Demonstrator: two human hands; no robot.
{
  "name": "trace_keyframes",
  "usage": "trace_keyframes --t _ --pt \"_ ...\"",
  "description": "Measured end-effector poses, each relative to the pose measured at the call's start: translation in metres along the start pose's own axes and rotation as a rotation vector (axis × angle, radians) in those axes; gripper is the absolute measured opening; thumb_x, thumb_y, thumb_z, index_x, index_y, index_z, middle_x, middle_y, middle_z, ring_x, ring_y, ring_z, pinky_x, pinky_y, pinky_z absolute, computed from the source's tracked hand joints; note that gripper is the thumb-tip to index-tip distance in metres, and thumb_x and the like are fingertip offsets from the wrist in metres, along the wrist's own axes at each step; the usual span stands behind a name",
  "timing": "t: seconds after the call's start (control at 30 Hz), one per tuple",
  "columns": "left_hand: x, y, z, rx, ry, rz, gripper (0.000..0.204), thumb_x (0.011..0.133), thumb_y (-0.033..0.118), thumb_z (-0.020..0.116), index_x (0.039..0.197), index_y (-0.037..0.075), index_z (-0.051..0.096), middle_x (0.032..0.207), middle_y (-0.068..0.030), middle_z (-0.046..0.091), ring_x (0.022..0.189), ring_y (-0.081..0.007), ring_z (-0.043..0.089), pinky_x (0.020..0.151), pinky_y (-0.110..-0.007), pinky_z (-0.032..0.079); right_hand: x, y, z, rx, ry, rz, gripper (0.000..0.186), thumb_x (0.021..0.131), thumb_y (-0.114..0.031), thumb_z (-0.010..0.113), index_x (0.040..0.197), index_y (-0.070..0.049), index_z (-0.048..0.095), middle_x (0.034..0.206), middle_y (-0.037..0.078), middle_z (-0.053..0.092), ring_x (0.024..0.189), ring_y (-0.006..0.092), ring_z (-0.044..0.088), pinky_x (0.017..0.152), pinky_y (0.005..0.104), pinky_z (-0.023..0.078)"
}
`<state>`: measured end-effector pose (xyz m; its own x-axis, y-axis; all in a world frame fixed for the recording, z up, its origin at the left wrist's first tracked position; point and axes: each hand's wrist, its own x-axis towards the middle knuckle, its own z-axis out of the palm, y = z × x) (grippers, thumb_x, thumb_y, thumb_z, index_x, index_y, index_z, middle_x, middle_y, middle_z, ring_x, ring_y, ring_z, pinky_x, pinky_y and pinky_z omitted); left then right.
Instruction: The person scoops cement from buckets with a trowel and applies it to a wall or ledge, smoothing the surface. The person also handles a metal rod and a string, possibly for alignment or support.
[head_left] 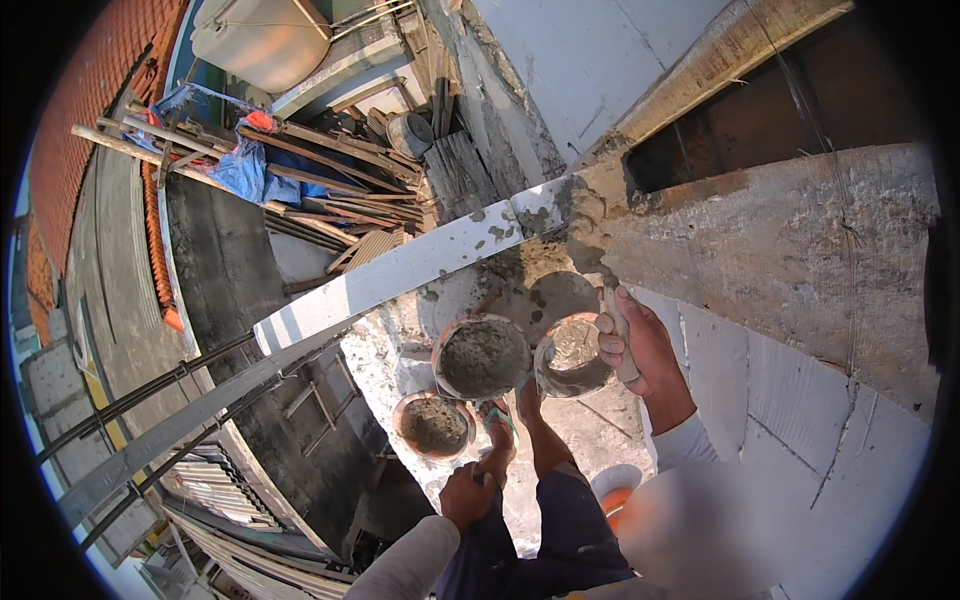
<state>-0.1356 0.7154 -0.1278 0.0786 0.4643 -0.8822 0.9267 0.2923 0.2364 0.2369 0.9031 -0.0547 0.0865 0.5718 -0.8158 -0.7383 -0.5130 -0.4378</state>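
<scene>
My right hand [640, 350] grips the pale handle of a trowel [622, 335], whose mortar-coated upper part is against the wet mortar [585, 215] at the corner of the white block strip [390, 275] and concrete beam [760, 250]. My left hand [470, 495], fingers curled, is low beside my leg; what it holds, if anything, is hidden. Three round tubs stand below: a middle one [480, 355] with grey mortar, a right one [575, 380] partly coated inside, and a smaller left one [430, 425] with grey mix.
My sandalled foot [497, 420] is among the tubs on a concrete ledge [600, 430]. A drop [370, 510], roofs [100, 230] and long metal bars [150, 400] lie left. Timber with blue tarp [260, 170] is beyond the strip. A white block wall [770, 420] stands right.
</scene>
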Motion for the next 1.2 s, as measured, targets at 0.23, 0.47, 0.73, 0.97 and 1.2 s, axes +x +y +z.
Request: trace_keyframes --t 0.23,0.47,0.73,0.97,1.2 --pt "0.003 0.017 -0.008 0.003 0.015 -0.019 0.054 0.092 0.042 0.063 0.132 0.005 0.061 0.122 -0.0235 0.067 0.116 -0.0420 0.064 0.100 -0.053 0.050 0.004 0.020 -0.002 -0.343 0.068 -0.120 0.031 0.109 -0.037 0.051 0.114 -0.008 0.057 0.077 0.002 0.055 0.053 0.0102 0.049 0.048 0.0274 0.043" --pt "0.003 0.017 -0.002 -0.006 0.007 -0.013 0.054 0.092 0.041 0.063 0.132 0.005 0.061 0.121 -0.0254 0.067 0.114 -0.0438 0.064 0.099 -0.053 0.051 0.040 0.000 -0.011 -0.232 0.104 -0.171 0.030 0.110 -0.038 0.048 0.118 -0.010 0.054 0.078 0.002 0.054 0.053 0.0100 0.049 0.048 0.0270 0.043" --pt "0.006 0.010 0.015 -0.044 -0.032 -0.132 0.058 0.093 0.040 0.063 0.138 0.005 0.059 0.127 -0.0256 0.066 0.120 -0.0427 0.062 0.103 -0.051 0.049 0.001 0.158 -0.092 -1.573 -0.057 -0.352 0.049 0.099 -0.036 0.063 0.143 -0.016 0.052 0.091 0.016 0.071 0.073 0.0299 0.072 0.067 0.0427 0.057" --pt "-0.014 -0.010 0.051 -0.072 -0.053 -0.141 0.051 0.093 0.037 0.065 0.134 0.006 0.063 0.131 -0.0197 0.066 0.121 -0.0415 0.062 0.104 -0.050 0.049 0.154 0.238 -0.090 -2.221 -0.104 -0.623 0.038 0.089 -0.015 0.064 0.125 -0.004 0.061 0.095 0.015 0.070 0.083 0.0341 0.073 0.071 0.0461 0.057" --pt "-0.038 -0.054 0.086 -0.208 0.077 -0.079 0.044 0.091 0.032 0.069 0.126 0.005 0.065 0.126 -0.0150 0.068 0.120 -0.0364 0.062 0.103 -0.049 0.048 0.204 0.370 -0.082 -1.929 -0.232 -0.269 0.034 0.095 -0.018 0.058 0.126 -0.004 0.063 0.098 0.020 0.072 0.094 0.0367 0.072 0.080 0.0476 0.058"
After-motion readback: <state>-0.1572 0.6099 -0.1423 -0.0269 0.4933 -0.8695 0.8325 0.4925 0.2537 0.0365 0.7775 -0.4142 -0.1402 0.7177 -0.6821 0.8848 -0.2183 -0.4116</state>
